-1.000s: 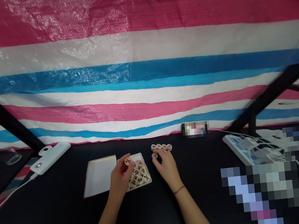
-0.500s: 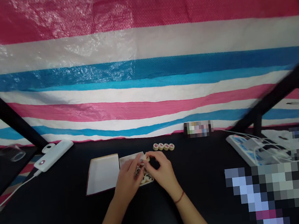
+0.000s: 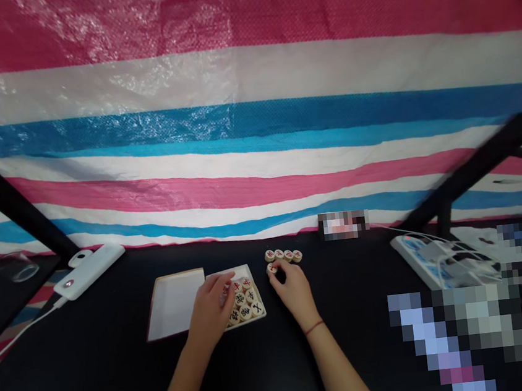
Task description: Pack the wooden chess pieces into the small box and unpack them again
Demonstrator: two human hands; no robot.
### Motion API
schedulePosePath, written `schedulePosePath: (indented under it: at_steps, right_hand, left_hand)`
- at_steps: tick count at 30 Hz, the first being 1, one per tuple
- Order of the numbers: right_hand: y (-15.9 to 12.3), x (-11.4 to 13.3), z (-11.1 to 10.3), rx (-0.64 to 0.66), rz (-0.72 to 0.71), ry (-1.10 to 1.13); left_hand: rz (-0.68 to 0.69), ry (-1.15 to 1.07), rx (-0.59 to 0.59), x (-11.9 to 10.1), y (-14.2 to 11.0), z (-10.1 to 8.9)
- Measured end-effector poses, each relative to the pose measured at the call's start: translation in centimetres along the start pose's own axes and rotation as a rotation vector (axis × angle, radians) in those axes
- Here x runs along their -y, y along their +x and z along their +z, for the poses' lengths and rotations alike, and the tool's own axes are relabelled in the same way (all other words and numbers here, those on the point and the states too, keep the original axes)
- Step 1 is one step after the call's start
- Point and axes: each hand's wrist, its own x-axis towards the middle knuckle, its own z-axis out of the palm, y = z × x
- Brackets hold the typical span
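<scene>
Right hand (image 3: 295, 288) pinches a disc (image 3: 272, 269) at lower centre; pushed too far, it could jostle the row of discs (image 3: 279, 254) above; left hand's (image 3: 211, 308) grip over the box (image 3: 241, 271) unclear

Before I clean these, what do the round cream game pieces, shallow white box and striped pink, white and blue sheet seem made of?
Round cream game pieces: wood or plastic, I can't tell; pale, smooth-looking sides.
Shallow white box: probably cardboard, matte, judging by thin flat walls.
Striped pink, white and blue sheet: likely woven plastic, glossy, showing glare and creases.
</scene>
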Motion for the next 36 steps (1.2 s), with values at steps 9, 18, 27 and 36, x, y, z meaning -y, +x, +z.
schedulePosePath:
  at_steps: [9,18,27,36]
  right_hand:
    - [-0.1,0.0,0.5,-0.040,-0.025,-0.061]
    - [0.0,-0.2,0.6,-0.060,-0.049,-0.058]
    - [-0.1,-0.2,0.7,-0.060,-0.051,-0.057]
    - [0.1,-1.1,1.1,-0.070,-0.060,-0.027]
  left_hand:
    - [-0.008,-0.007,-0.023,0.1,0.2,-0.1]
    - [-0.012,0.007,-0.004,0.4,0.3,-0.3]
    - [-0.022,0.040,-0.020,0.8,0.4,-0.5]
    - [-0.020,0.057,-0.019,1.3,0.4,-0.3]
